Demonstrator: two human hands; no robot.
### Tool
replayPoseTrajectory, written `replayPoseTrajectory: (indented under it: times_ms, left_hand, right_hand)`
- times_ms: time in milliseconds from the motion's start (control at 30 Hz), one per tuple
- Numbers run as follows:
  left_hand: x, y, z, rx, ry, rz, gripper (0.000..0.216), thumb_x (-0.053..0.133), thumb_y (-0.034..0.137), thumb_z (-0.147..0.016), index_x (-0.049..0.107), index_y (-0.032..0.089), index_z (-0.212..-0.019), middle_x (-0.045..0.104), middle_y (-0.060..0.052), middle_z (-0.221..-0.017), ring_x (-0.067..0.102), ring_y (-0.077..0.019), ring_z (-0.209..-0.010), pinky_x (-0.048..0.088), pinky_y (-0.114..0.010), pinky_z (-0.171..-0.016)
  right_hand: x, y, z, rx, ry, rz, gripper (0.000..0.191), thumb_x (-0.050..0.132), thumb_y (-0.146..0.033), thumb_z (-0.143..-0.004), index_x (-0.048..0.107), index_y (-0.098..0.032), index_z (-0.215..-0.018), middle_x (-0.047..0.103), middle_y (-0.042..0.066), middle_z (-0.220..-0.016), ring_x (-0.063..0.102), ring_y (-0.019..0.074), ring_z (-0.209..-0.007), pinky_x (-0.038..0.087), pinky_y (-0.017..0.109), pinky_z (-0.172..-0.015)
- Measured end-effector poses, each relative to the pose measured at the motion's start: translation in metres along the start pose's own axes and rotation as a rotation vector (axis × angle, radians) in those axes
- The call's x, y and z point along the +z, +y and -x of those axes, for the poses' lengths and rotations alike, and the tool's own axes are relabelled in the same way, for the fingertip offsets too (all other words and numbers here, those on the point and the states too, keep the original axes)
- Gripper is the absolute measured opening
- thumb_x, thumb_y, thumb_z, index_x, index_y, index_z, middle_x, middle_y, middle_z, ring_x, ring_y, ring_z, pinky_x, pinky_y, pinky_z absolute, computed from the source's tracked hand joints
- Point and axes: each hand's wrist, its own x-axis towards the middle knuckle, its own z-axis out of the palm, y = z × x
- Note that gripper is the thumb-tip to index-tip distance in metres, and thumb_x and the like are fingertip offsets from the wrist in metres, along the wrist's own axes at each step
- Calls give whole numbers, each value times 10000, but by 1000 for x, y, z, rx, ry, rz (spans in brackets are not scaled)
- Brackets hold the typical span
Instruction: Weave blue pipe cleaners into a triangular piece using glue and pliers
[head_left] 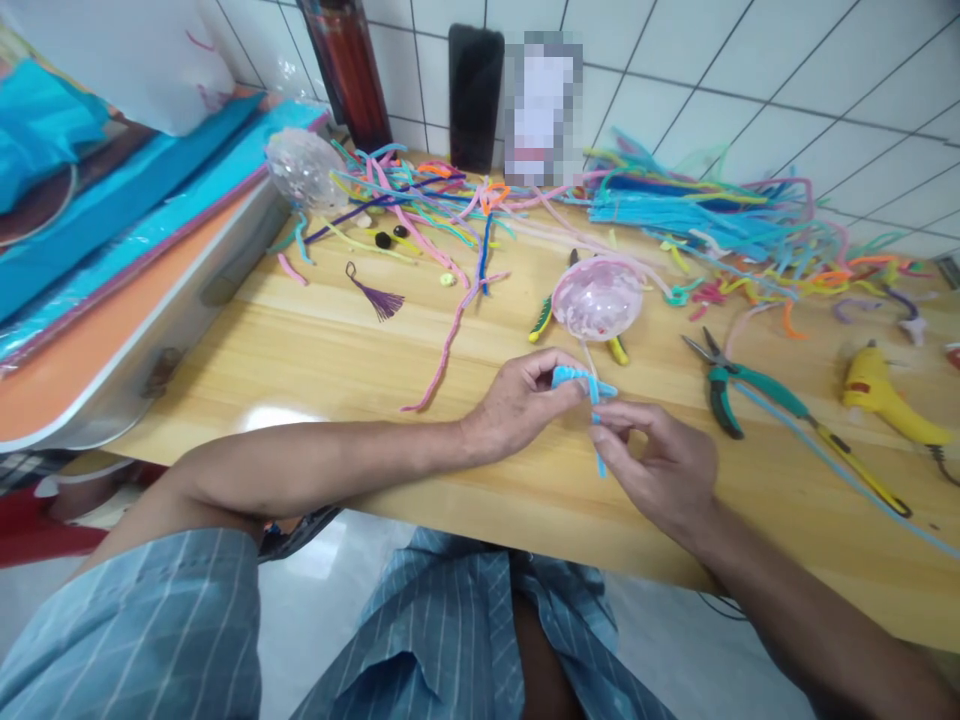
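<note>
My left hand point(521, 405) pinches a small light-blue piece of bent pipe cleaner point(568, 376) above the wooden table. From the right, my right hand point(660, 460) grips the same piece, thumb and forefinger closed on a strand that hangs down. Just beyond my fingers rests a clear, pink-rimmed plastic dome point(598, 298). A thin pale strand point(587, 355) runs from it toward the blue piece; whether they are joined I cannot tell. Yellow-and-black handles point(541, 318) of a tool show from under the dome.
Teal-handled pliers point(724, 385), a yellow utility knife point(862, 470) and a yellow glue gun point(889, 395) lie to the right. Pipe cleaners point(675, 215) pile along the tiled wall. A purple tassel point(377, 298) lies left of a pink pipe cleaner point(448, 350). A black phone point(476, 100) leans behind.
</note>
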Motion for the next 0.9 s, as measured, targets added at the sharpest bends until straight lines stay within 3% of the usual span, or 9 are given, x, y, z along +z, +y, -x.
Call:
replayPoseTrajectory:
  times_ms: [300,600,900]
  left_hand:
    - [0,-3,-1,-142,11,137,251,803,387,-830,721,154,-876,705,-12,-842,627,-136,-831,499,-303,-852]
    - [1,-9,-3,-141,-24,310,289,855,408,-802,750,154,-892,722,-18,-849,651,-143,-844,511,-320,-877]
    - [0,-5,-1,-190,-23,241,351,878,453,-800,814,163,-987,783,-40,-982,669,-167,-967,473,-344,-1001]
  right_hand:
    - [4,1,0,-31,-18,64,300,704,-163,-936,761,-320,-1186,804,-47,-764,744,149,-593,572,263,-613]
    - [3,2,-3,-74,-35,65,331,686,-140,-947,754,-314,-1220,799,-33,-772,742,148,-608,567,256,-610]
    - [7,7,0,33,36,55,365,725,-214,-922,741,-336,-1266,824,-46,-795,763,177,-623,602,302,-635]
